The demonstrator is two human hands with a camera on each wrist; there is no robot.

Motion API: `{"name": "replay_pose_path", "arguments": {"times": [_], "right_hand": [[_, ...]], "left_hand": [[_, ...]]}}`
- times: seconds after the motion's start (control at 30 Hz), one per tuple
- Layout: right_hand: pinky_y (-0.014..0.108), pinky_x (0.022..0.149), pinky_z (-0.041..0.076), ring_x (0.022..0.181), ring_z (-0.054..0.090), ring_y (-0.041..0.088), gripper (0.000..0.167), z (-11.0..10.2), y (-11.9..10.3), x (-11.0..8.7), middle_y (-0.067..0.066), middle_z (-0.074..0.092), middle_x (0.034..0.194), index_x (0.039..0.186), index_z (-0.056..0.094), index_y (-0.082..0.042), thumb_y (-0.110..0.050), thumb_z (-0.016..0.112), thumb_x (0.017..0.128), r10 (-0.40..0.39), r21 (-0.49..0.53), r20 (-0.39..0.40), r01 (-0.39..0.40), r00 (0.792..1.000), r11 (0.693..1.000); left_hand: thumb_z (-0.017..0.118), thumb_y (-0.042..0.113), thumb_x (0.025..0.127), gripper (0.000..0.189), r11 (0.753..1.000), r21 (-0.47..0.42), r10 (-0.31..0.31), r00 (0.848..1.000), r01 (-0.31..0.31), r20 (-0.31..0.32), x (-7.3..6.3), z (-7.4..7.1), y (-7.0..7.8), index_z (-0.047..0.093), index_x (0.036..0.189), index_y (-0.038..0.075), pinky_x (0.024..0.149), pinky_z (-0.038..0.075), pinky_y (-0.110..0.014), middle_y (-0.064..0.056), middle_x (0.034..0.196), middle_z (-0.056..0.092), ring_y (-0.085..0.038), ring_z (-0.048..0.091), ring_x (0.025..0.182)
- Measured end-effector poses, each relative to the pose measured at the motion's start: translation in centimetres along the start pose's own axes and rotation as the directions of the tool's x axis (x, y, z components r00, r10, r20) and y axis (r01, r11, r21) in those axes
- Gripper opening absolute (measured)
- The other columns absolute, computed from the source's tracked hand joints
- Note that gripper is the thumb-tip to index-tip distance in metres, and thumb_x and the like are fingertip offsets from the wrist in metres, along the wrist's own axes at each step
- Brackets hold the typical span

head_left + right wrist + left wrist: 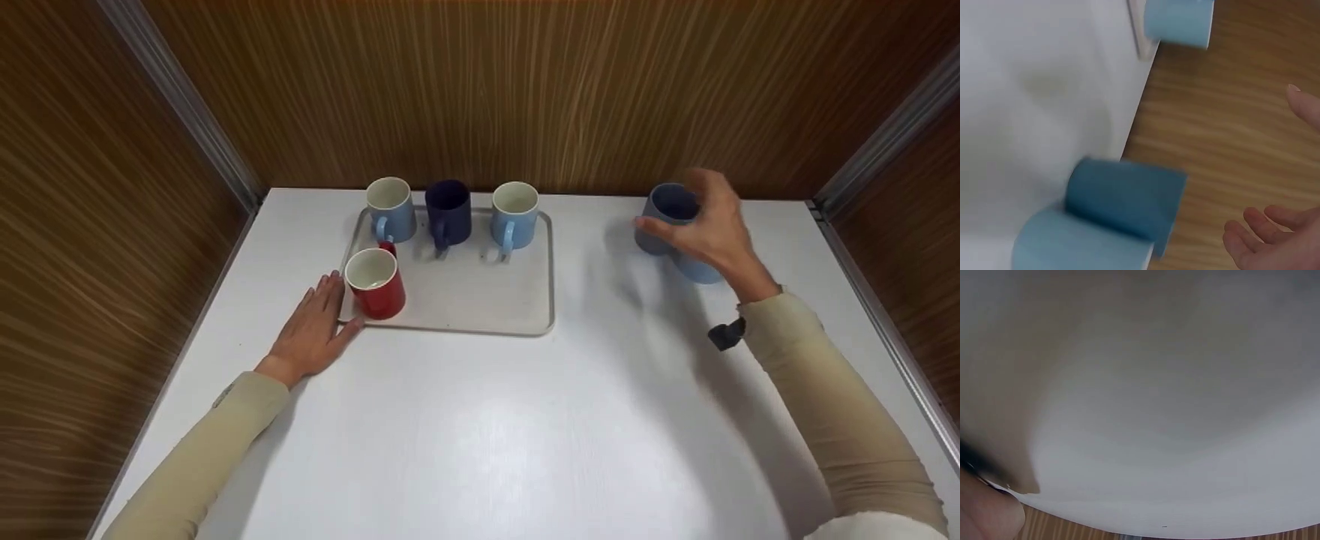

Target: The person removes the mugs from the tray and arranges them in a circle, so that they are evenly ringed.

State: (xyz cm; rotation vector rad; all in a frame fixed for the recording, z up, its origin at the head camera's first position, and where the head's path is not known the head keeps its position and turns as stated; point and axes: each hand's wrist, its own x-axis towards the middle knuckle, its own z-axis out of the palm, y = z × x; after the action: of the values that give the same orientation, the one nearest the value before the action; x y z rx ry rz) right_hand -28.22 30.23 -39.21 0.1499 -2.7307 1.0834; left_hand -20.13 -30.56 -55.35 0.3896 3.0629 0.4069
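My left hand (311, 330) lies flat at the front left corner of a pale tray (480, 300), fingers along its left edge and thumb at its front rim. Close to that thumb stands a red mug (381, 296). Over on the right, my right hand (716, 229) hovers with thumb and fingers spread above a grey-blue mug (651, 241). In the right wrist view its fingers (1261, 233) are apart from this blue mug (1126, 194). A light blue mug (701, 270) touches or nearly touches it, partly hidden by the hand.
Along the tray's back edge stand a light blue mug (401, 221), a dark navy mug (457, 223) and another light blue mug (525, 229), handles toward me. Wood-grain panels (480, 97) enclose the white table (487, 435) at the back and sides.
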Motion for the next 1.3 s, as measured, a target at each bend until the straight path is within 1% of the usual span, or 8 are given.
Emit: {"name": "replay_pose_path", "arguments": {"times": [0.2, 0.43, 0.63, 0.77, 0.87, 0.97, 1.13, 1.3], "right_hand": [[0.062, 0.123, 0.040, 0.147, 0.046, 0.044, 0.106, 3.3, -3.6, 0.0, 0.025, 0.046, 0.159, 0.160, 0.038, -0.001, -0.048, 0.092, 0.081, -0.104, 0.041, 0.071, 0.101, 0.992, 0.994], [0.058, 0.123, 0.042, 0.148, 0.048, 0.038, 0.104, 7.0, -7.3, 0.2, 0.019, 0.048, 0.161, 0.160, 0.040, -0.007, -0.051, 0.091, 0.081, -0.179, 0.083, 0.150, 0.168, 0.972, 0.982], [0.052, 0.124, 0.042, 0.148, 0.049, 0.036, 0.103, 9.9, -10.2, 0.1, 0.018, 0.049, 0.160, 0.159, 0.042, -0.005, -0.049, 0.091, 0.080, -0.270, 0.159, 0.202, 0.241, 0.941, 0.958], [0.052, 0.122, 0.044, 0.146, 0.052, 0.038, 0.099, 11.9, -11.6, 0.1, 0.018, 0.051, 0.158, 0.156, 0.044, -0.003, -0.044, 0.092, 0.080, -0.350, 0.224, 0.211, 0.303, 0.913, 0.926], [0.050, 0.121, 0.046, 0.144, 0.054, 0.036, 0.096, 13.3, -12.5, 0.1, 0.017, 0.053, 0.155, 0.155, 0.046, -0.003, -0.044, 0.092, 0.081, -0.396, 0.249, 0.212, 0.342, 0.893, 0.906], [0.047, 0.121, 0.047, 0.143, 0.056, 0.033, 0.095, 14.5, -13.3, -0.1, 0.015, 0.054, 0.155, 0.154, 0.047, -0.005, -0.046, 0.091, 0.081, -0.405, 0.249, 0.221, 0.350, 0.887, 0.903], [0.044, 0.122, 0.045, 0.145, 0.054, 0.031, 0.097, 16.3, -14.7, -0.5, 0.012, 0.053, 0.157, 0.156, 0.047, -0.008, -0.049, 0.091, 0.080, -0.377, 0.247, 0.248, 0.318, 0.892, 0.915], [0.043, 0.124, 0.044, 0.146, 0.051, 0.029, 0.101, 18.6, -16.2, -0.9, 0.009, 0.051, 0.160, 0.158, 0.045, -0.010, -0.053, 0.090, 0.080, -0.321, 0.259, 0.310, 0.245, 0.895, 0.934]], "left_hand": [[0.035, 0.068, 0.109, 0.094, 1.000, 0.000, -0.003, 1.000, 0.003, 0.010, 0.0, 0.0, 0.0, 0.003, 0.172, 0.005, 0.136, 0.007, -0.054, -0.013, 0.181, 0.004, -0.033, 0.004, 0.168], [0.035, 0.068, 0.109, 0.094, 1.000, -0.008, -0.006, 1.000, 0.006, 0.003, -0.1, 0.0, -0.1, 0.002, 0.172, 0.006, 0.137, 0.007, -0.053, -0.012, 0.181, 0.003, -0.032, 0.003, 0.168], [0.037, 0.067, 0.109, 0.094, 1.000, -0.002, -0.009, 1.000, 0.009, -0.006, -0.1, 0.2, -0.2, 0.003, 0.172, 0.006, 0.136, 0.009, -0.053, -0.012, 0.181, 0.005, -0.032, 0.005, 0.168], [0.035, 0.067, 0.109, 0.094, 1.000, 0.003, -0.002, 1.000, 0.002, -0.001, 0.0, 0.1, -0.2, 0.004, 0.172, 0.004, 0.137, 0.009, -0.053, -0.013, 0.181, 0.005, -0.032, 0.005, 0.168], [0.034, 0.069, 0.109, 0.095, 1.000, 0.004, -0.001, 1.000, 0.001, 0.000, 0.1, 0.2, -0.2, 0.004, 0.172, 0.004, 0.137, 0.009, -0.053, -0.013, 0.181, 0.005, -0.032, 0.005, 0.168], [0.033, 0.070, 0.109, 0.095, 1.000, 0.003, -0.002, 1.000, 0.002, 0.003, 0.3, 0.3, 0.0, 0.004, 0.172, 0.005, 0.137, 0.008, -0.052, -0.012, 0.181, 0.005, -0.032, 0.005, 0.168], [0.033, 0.070, 0.109, 0.095, 1.000, 0.002, -0.002, 1.000, 0.002, 0.005, 0.3, 0.3, 0.2, 0.004, 0.172, 0.005, 0.137, 0.008, -0.051, -0.011, 0.181, 0.005, -0.030, 0.005, 0.168], [0.035, 0.068, 0.109, 0.094, 1.000, -0.004, -0.005, 1.000, 0.005, -0.009, -0.1, 0.2, -0.1, 0.004, 0.172, 0.005, 0.136, 0.009, -0.052, -0.012, 0.181, 0.005, -0.032, 0.005, 0.168]]}}
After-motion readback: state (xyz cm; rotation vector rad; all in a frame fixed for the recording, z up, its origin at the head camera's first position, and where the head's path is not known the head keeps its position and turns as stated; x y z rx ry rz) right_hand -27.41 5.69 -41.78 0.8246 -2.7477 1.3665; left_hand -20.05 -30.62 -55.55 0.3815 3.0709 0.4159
